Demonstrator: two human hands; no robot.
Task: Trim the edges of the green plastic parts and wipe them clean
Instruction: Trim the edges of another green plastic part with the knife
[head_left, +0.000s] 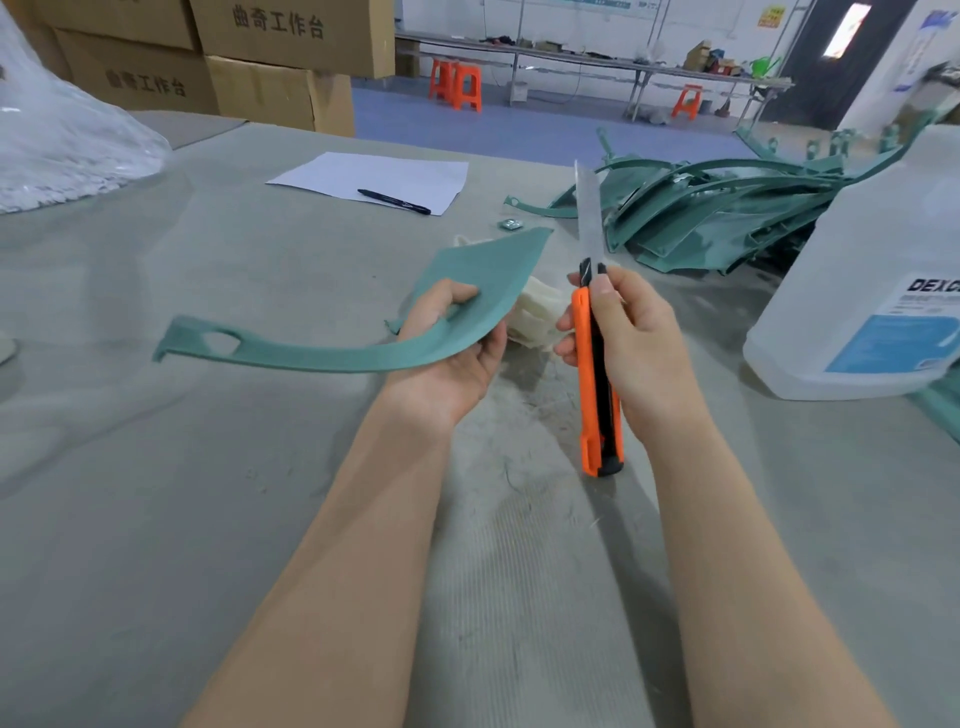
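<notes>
My left hand grips a curved green plastic part at its wide end, thumb on top, and holds it above the table; its thin arm with a hole reaches left. My right hand grips an orange and black utility knife upright, with the long blade extended and pointing away from me. The blade is apart from the held part. A white cloth lies on the table between my hands, partly hidden by the part.
A pile of green plastic parts lies at the back right. A large clear jug with a blue label stands at the right edge. A paper sheet with a black pen lies farther back. Cardboard boxes and a plastic bag stand at the left.
</notes>
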